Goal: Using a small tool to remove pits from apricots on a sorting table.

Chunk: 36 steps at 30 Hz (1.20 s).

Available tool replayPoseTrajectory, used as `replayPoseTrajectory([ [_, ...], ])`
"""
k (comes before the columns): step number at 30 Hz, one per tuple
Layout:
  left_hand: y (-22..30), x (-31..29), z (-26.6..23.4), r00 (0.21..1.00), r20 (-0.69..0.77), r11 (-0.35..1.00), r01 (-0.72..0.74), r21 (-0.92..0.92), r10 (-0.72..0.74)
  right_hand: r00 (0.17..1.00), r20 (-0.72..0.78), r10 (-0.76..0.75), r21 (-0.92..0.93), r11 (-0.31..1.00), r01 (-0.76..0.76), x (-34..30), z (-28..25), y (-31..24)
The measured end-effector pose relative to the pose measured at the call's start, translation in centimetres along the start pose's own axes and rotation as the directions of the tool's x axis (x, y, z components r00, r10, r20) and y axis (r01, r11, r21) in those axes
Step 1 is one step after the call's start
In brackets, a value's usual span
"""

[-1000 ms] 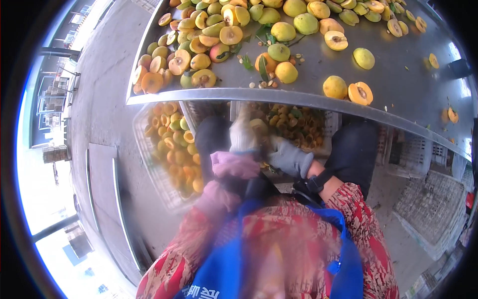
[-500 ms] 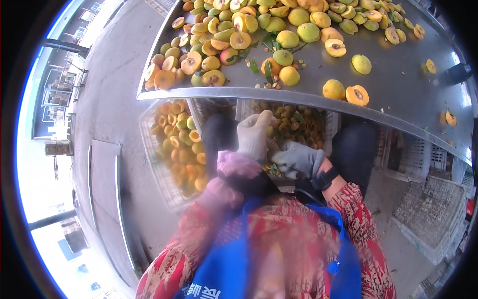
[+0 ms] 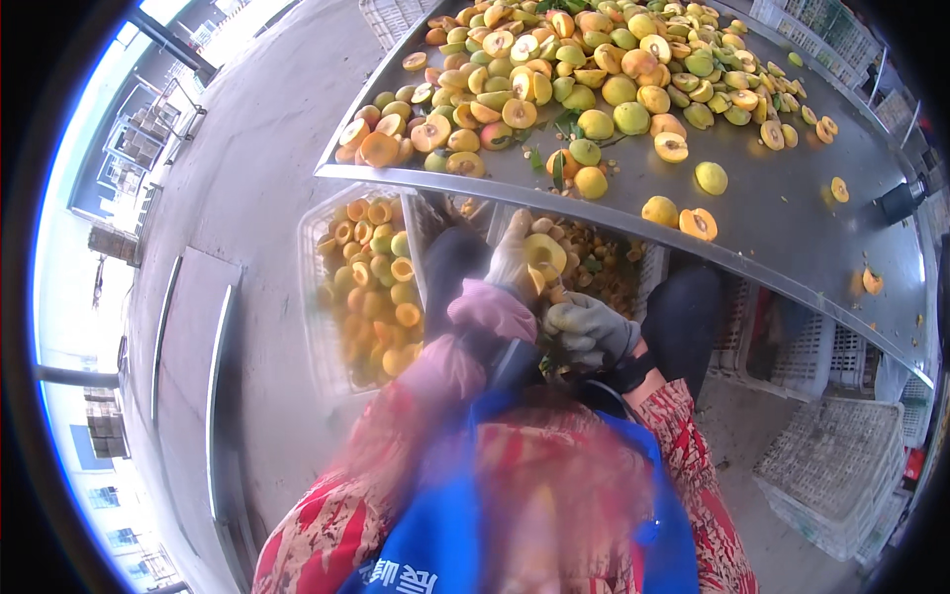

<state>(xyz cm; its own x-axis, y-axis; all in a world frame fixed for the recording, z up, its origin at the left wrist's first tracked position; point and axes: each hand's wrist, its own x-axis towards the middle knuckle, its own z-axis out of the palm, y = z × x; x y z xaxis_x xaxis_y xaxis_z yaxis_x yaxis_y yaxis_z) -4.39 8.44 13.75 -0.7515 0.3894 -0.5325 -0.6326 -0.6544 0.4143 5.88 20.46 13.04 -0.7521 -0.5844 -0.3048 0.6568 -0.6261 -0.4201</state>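
In my left hand [image 3: 508, 259], in a pale glove with a pink cuff, is a yellow peach half [image 3: 545, 256], its hollowed cut face showing. My right hand [image 3: 594, 330], in a grey glove, is closed just below and to the right of the peach half. Something small shows at its fingertips, too unclear to name. Both hands are above a crate [image 3: 651, 282] between my knees, with pits and scraps in it. Left of that, a white crate [image 3: 315, 297] holds several hollowed peach halves.
A metal table [image 3: 772, 213] runs across in front of my hands, with a heap of whole and halved peaches [image 3: 618, 91] and a few leaves. Its raised edge [image 3: 495, 188] sits just beyond them. Stacked plastic crates [image 3: 831, 460] stand on the floor at my right.
The peach half now shows in my left hand, where before none was visible. My right hand has drawn up close below it. The view has shifted, moving the table rightward in the picture.
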Motion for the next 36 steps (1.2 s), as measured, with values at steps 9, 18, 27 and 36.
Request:
replayPoseTrajectory([
  [9, 15.0, -4.1, -7.6, 0.447, -0.068, 0.184, -0.222, 0.958, 0.892, 0.765, -0.569, -0.303, -0.418, 0.907, 0.049, 3.2, -1.3, 1.0],
  [18, 6.6, 5.0, 7.5, 0.798, 0.366, -0.087, -0.372, 0.924, 0.478, 0.707, -0.029, -0.707, -0.930, 0.278, 0.240, 5.8, -5.7, 4.6],
  [27, -5.3, 18.4, 17.8, 0.817, 0.574, -0.639, -0.415, 0.648, 0.051, 0.699, -0.405, -0.590, -0.753, 0.648, 0.111, 3.5, -3.3, 1.8],
  [36, -0.1, 12.5, 14.2, 0.922, 0.361, 0.133, -0.379, 0.916, 0.142, 0.831, -0.435, -0.346, -0.364, 0.912, 0.189, 1.7, -1.7, 0.1],
])
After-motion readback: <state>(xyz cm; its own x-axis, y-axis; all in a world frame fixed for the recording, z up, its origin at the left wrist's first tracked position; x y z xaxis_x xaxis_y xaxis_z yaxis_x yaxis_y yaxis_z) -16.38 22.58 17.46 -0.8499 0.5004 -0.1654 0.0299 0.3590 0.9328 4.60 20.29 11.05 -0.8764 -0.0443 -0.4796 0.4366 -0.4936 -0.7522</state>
